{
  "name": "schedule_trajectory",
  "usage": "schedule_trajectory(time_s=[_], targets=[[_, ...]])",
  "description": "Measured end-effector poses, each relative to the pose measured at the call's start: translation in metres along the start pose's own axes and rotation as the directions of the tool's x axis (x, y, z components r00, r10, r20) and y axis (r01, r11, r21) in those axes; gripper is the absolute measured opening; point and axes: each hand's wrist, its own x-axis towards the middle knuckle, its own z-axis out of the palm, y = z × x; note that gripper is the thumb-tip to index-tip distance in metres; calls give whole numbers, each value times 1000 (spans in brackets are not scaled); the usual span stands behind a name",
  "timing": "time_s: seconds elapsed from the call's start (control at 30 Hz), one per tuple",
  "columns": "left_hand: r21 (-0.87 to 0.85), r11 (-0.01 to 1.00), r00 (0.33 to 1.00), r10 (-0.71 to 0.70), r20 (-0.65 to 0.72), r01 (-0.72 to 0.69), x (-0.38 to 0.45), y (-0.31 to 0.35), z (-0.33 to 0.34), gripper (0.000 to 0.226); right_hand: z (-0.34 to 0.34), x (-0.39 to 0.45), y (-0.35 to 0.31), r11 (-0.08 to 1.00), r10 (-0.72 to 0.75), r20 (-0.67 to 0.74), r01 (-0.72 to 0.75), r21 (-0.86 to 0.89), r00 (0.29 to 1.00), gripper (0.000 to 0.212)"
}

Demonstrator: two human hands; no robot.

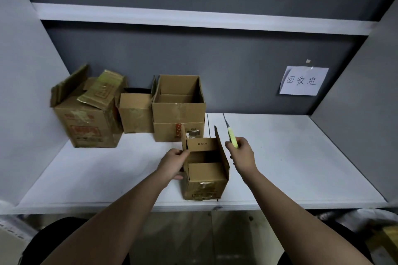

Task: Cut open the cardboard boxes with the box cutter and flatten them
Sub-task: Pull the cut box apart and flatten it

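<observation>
Hands: left point(172, 164) grips small box point(205, 175), right point(242, 155) clasps box cutter point(231, 135), blade pointing away.

You have a flat white shelf board point(290, 168) in front of you. Near its front edge stands a small open brown cardboard box point(204, 180). Further back on the left, three larger open brown cardboard boxes point(86, 127) point(135, 114) point(178, 112) sit in a row, side by side.

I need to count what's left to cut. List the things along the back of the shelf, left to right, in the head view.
Printed box with torn flaps → small plain box → open box stacked on a flatter box → paper note on the wall.
</observation>
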Motion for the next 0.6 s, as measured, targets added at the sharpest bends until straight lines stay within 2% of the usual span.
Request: schedule_trajectory(time_s=[0.03, 0.07, 0.13, 0.17, 0.2, 0.23, 0.27, 0.33, 0.4, 0.47, 0.53, 0.57, 0.6], targets=[[28, 1000, 1000, 8, 8, -8, 0, 0, 1, 39, 2, -1, -7, 999, -30, -25, 31, 14, 999, 4], [51, 999, 1000, 20, 4, -20, 0, 2, 3, 42, 4, 0, -13, 997, -71, -44, 71, 12, 997, 4], [146, 983, 986, 130, -100, -114, -2, 4, 6, 44, 5, 0, -27, 994, -110, -41, 111, 13, 993, 11], [225, 954, 947, 246, -205, -199, -5, 6, 7, 42, 6, -1, -34, 991, -115, -23, 116, 58, 993, 14], [292, 906, 872, 389, -296, -305, -10, 9, 7, 36, 7, -2, -42, 984, -108, 12, 106, 140, 994, 17], [319, 850, 791, 514, -332, -418, -15, 13, 7, 28, 9, -2, -50, 967, -94, 67, 75, 243, 993, 17], [292, 809, 751, 584, -309, -509, -18, 19, 7, 21, 13, -4, -56, 941, -73, 132, 24, 338, 989, 15], [103, 808, 788, 589, -179, -580, -23, 31, 9, 12, 22, -6, -63, 881, -40, 214, -67, 469, 976, 18], [-117, 850, 858, 509, -65, -513, -28, 42, 9, 13, 32, -10, -70, 850, -32, 249, -105, 517, 968, 29], [-180, 869, 885, 464, -34, -462, -30, 45, 5, 13, 41, -10, -75, 841, -28, 289, -133, 524, 957, 27], [-133, 883, 893, 437, -110, -449, -29, 41, -6, 12, 45, -8, -76, 913, -45, 293, -80, 399, 955, 23], [-121, 894, 896, 408, -175, -431, -25, 35, -14, 12, 47, -7, -73, 970, -75, 264, 9, 242, 962, 24], [-123, 910, 901, 361, -239, -397, -20, 28, -23, 12, 46, -5, -67, 992, -121, 242, 123, 7, 963, 24]])
